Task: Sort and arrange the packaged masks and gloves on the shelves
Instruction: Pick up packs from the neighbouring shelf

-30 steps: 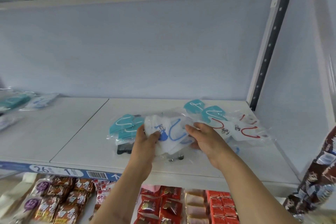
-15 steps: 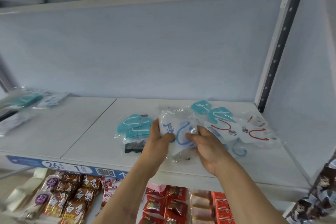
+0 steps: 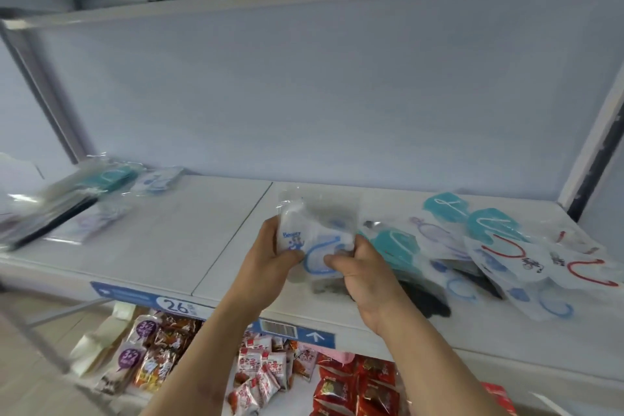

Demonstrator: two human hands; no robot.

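Above shelf (image 3: 236, 246), both hands (image 3: 363, 267) still clamp mask pkt (image 3: 314, 240), now shifted left.

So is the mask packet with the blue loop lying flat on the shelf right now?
No, both the left hand and right hand hold the mask packet up above the shelf.
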